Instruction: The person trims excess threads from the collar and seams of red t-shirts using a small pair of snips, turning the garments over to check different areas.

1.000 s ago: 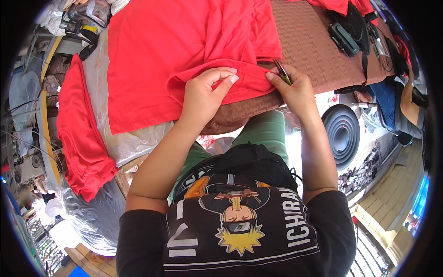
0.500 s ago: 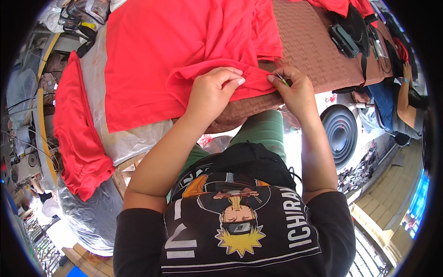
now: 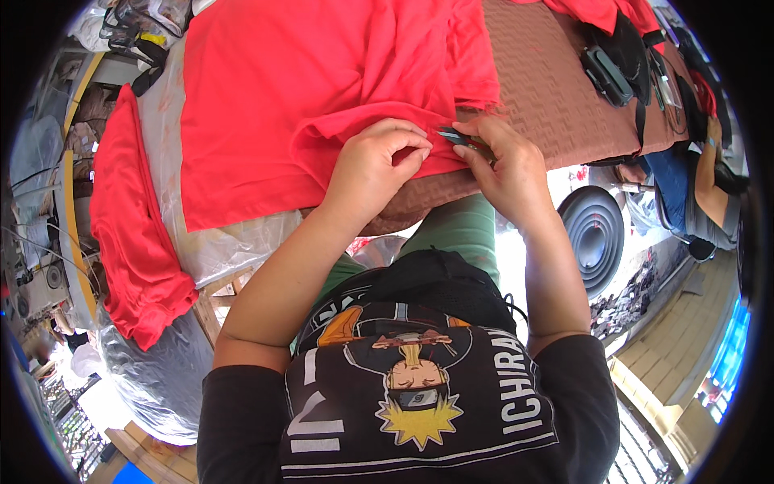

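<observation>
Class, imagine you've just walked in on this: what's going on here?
A person is working on a red cloth spread across a table with a brown cover. The left hand is at a bunched part of the cloth, thumb and forefinger close together; whether they pinch anything is unclear. The right hand holds what look like small snips, tips pointing towards the left hand. Another red cloth hangs at the left.

Here we are at a brown-covered table [image 3: 536, 77], swinging out to one o'clock. At three we catch a ringed disc [image 3: 592, 242] by glaring white ground [image 3: 509, 258]. Pale planks [image 3: 665, 347] run along four, blue light [image 3: 730, 347] beyond. We've got a yellow-edged beam [image 3: 78, 226] at nine, bars [image 3: 52, 440] at eight.
</observation>
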The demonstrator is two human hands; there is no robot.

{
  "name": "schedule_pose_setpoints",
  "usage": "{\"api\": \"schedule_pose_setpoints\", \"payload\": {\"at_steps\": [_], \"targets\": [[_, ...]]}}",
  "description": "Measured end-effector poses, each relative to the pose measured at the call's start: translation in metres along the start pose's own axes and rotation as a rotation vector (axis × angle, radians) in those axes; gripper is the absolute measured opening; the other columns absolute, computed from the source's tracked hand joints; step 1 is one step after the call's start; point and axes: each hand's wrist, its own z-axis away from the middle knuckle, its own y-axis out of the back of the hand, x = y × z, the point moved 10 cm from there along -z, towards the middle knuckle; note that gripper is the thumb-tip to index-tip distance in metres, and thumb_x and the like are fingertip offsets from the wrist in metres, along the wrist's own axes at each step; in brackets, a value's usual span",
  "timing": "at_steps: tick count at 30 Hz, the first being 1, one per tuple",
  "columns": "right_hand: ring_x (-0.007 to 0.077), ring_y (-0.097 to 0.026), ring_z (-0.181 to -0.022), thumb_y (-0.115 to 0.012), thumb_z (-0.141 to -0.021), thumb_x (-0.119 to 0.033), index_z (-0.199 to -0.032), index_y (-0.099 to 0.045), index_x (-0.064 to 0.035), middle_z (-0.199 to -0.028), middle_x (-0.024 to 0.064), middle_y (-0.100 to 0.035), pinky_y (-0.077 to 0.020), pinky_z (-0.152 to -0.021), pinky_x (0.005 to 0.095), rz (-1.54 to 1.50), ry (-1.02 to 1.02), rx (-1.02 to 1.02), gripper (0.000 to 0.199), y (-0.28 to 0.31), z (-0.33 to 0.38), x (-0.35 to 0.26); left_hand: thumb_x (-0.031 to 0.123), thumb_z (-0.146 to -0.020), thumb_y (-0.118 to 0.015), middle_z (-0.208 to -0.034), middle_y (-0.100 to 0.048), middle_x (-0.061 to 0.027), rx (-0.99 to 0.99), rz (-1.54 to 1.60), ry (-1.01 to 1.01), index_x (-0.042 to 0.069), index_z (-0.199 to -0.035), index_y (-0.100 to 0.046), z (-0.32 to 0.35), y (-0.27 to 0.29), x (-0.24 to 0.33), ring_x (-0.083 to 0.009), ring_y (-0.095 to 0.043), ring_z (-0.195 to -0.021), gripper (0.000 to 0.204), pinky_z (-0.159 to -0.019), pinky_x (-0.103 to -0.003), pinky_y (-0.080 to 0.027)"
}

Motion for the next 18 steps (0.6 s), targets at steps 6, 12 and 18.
{"api": "schedule_pose_setpoints", "payload": {"at_steps": [6,12,18], "targets": [[0.0293,-0.064,-0.077,-0.069,-0.078,-0.011,-0.093,-0.065,-0.0066,-0.086,0.0089,-0.065,-0.0506,-0.063,0.0389,0.049,0.01,0.025,0.016,-0.0029,0.0013,0.0074,0.004,-0.079,-0.07,-0.095,-0.068,-0.0069,0.006,-0.015,-0.025,0.002,-0.09,-0.07,-0.0005,0.0002,0.003,-0.0162,-0.066,-0.087,0.011,-0.078,-0.027,-0.052],[0.0302,-0.064,-0.077,-0.069,-0.077,-0.011,-0.091,-0.065,-0.0074,-0.085,0.0081,-0.065,-0.0504,-0.063,0.0393,0.089,0.018,0.006,0.015,-0.0028,0.0004,0.0028,0.004,-0.079,-0.07,-0.096,-0.069,-0.0071,0.016,-0.01,-0.038,0.001,-0.09,-0.07,0.0003,-0.0003,0.0029,-0.0161,-0.067,-0.088,0.011,-0.079,-0.027,-0.052],[0.0299,-0.064,-0.077,-0.068,-0.078,-0.011,-0.091,-0.065,-0.0082,-0.086,0.0077,-0.064,-0.0509,-0.063,0.0395,0.11,0.046,-0.012,0.015,-0.0044,-0.0005,0.0002,0.004,-0.08,-0.07,-0.097,-0.069,-0.0067,0.022,-0.018,-0.054,0.002,-0.09,-0.07,0.0008,-0.0008,0.0029,-0.0157,-0.067,-0.089,0.011,-0.08,-0.027,-0.052]]}}
